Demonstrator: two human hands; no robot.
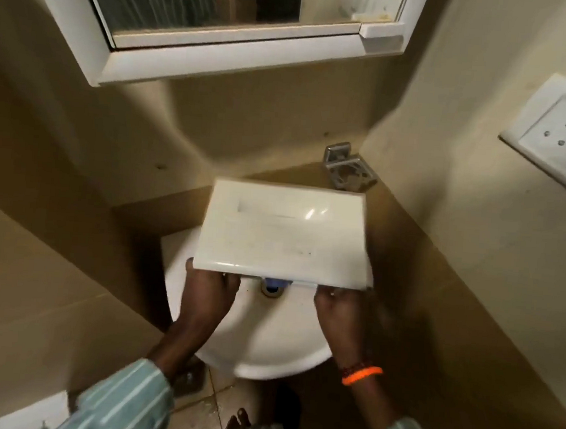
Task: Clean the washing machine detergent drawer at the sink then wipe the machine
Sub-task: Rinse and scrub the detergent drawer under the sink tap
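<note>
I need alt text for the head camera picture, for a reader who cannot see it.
Two hands, the left hand and right hand, hold a white detergent drawer by its near edge above a white sink. A mirror cabinet hangs above, and a wall socket is at right.

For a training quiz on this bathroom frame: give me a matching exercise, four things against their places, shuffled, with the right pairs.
Things:
1. detergent drawer
2. mirror cabinet
3. wall socket
4. orange wristband

Places:
A. on the right-hand wall
B. on the wrist of the right hand
C. held by both hands over the sink, the left hand at its near left corner
D. on the wall above the sink

Pairs: 1-C, 2-D, 3-A, 4-B
</note>
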